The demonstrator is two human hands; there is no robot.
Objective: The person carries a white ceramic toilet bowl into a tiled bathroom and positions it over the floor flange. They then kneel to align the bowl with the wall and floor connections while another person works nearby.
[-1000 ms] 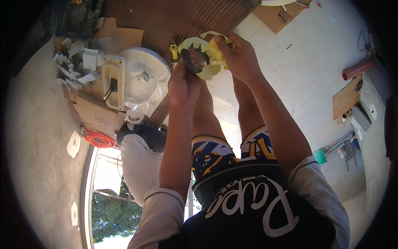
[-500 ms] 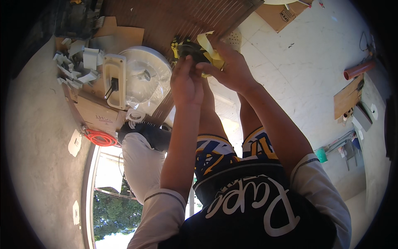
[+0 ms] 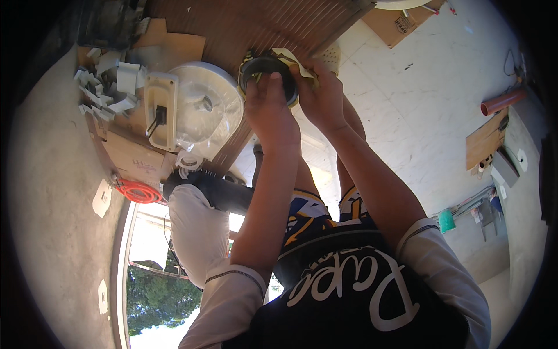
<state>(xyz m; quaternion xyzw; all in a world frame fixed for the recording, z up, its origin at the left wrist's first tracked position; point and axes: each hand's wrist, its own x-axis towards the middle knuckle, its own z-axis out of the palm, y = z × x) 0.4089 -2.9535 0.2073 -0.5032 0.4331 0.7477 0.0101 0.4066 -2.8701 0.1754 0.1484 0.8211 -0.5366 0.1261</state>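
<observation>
A round, hollow, dark thing with a yellow-and-black edge, which looks like a roll of hazard tape [image 3: 289,87], is in my hands above the edge of a brown slatted surface [image 3: 256,26]. My left hand [image 3: 272,113] grips it from the near side, with fingers reaching into its dark hollow. At its right side, a pale yellow strip [image 3: 286,54] stands up from the rim. My right hand [image 3: 322,102] is closed on that strip near the roll; its fingertips are partly hidden.
Left of the roll lie a plastic-wrapped round white piece [image 3: 224,93] and a beige tray-like part [image 3: 168,90]. Beyond are pale grey offcuts [image 3: 128,78] on cardboard [image 3: 180,49]. A coiled orange hose [image 3: 136,191] and a pale cloth-covered shape [image 3: 197,227] are nearer. A brown pipe [image 3: 503,100] lies far right.
The roll has turned so its hollow now faces me. My left hand has moved right, its fingers now in the hollow. My right hand has drawn in closer, round the strip.
</observation>
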